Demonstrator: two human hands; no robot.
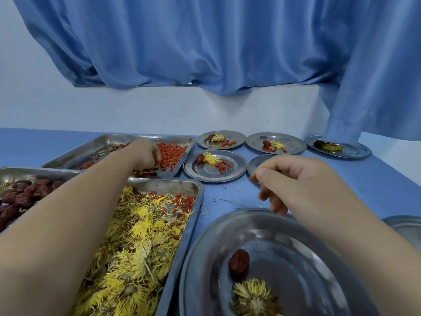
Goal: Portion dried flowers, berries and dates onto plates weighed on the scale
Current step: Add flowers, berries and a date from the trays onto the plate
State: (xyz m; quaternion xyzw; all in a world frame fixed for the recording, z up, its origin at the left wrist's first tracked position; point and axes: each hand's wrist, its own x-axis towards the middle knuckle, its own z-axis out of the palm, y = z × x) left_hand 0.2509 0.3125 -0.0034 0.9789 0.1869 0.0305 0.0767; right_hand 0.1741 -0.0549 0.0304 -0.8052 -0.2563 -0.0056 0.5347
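My left hand point(145, 153) reaches into the far steel tray point(102, 142), fingertips bunched down in the pile of red berries point(173, 152). My right hand point(296, 179) hovers above the blue table with loosely curled fingers and nothing in it. Close below it sits a large round steel plate point(296, 258) holding one dark red date point(238, 262) and one dried yellow flower point(255, 297). No scale shows around that plate. My left forearm crosses over the tray of yellow flowers point(141, 238) with a few berries mixed in. Dates point(20, 197) fill a tray at the far left.
Several small plates holding a date, a flower and berries stand at the back: point(215, 172), point(219, 135), point(293, 144), point(355, 151). Another plate point(256, 165) is partly hidden behind my right hand. A steel rim point(405, 224) shows at the right edge. A blue curtain point(205, 53) hangs behind.
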